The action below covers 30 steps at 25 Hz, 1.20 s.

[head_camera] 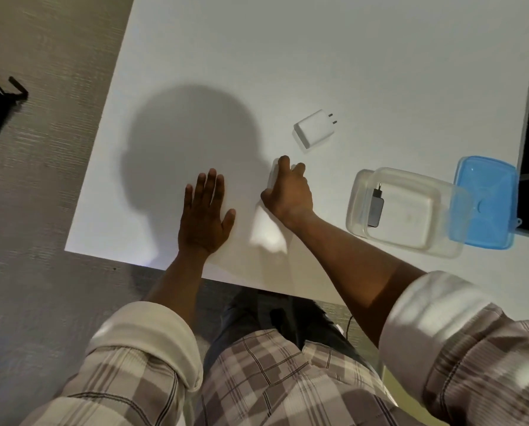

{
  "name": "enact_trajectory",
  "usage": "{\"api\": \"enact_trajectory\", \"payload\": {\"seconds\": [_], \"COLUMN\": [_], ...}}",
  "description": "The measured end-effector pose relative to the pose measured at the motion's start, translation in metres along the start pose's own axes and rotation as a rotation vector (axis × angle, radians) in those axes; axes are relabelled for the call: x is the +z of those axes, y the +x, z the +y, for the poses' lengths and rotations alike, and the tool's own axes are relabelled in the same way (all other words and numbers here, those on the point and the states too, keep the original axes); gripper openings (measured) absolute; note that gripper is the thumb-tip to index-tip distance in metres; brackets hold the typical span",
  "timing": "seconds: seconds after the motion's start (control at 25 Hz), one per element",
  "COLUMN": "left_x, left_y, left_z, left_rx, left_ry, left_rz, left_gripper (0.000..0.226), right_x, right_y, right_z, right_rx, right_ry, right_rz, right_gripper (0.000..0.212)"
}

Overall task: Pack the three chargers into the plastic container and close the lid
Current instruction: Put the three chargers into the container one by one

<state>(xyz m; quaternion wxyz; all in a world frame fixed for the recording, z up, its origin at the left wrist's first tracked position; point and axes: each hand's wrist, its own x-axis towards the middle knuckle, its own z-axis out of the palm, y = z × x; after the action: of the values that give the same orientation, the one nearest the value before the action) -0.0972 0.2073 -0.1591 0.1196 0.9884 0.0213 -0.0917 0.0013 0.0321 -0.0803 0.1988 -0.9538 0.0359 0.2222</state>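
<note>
blue lid (490, 207), white charger (314, 129), checked brown-and-cream sleeve (472, 348).

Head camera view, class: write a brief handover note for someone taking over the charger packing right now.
Left hand: flat on the white table, empty.
Right hand: closed around a white charger, not lifted clear.
Clear plastic container: open, with a dark grey charger inside.
White square charger: loose on the table beyond the right hand.
Blue lid: off, beside the container.
Done: one packed. Left: two chargers, then the lid.
</note>
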Motion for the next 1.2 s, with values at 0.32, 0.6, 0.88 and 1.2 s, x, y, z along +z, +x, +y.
{"api": "enact_trajectory", "payload": {"seconds": [0.32, 0.6, 0.88, 1.2], "left_x": [0.006, 0.011, 0.014, 0.017], "left_y": [0.029, 0.037, 0.037, 0.039], "left_z": [0.072, 0.106, 0.107, 0.107], "left_rx": [0.075, 0.096, 0.100, 0.075], "left_ry": [0.019, 0.046, 0.043, 0.090], "left_rz": [-0.046, -0.036, -0.012, -0.017], "left_gripper": [0.072, 0.071, 0.071, 0.071], "right_x": [-0.051, -0.132, -0.124, -0.101], "right_y": [-0.048, -0.079, -0.045, -0.020], "right_z": [0.054, 0.165, 0.239, 0.247], "right_rx": [-0.144, -0.067, 0.066, 0.068], "right_ry": [0.259, 0.209, 0.110, 0.047], "right_rz": [0.103, 0.278, 0.082, -0.044], "right_gripper": [0.061, 0.069, 0.067, 0.069]}}
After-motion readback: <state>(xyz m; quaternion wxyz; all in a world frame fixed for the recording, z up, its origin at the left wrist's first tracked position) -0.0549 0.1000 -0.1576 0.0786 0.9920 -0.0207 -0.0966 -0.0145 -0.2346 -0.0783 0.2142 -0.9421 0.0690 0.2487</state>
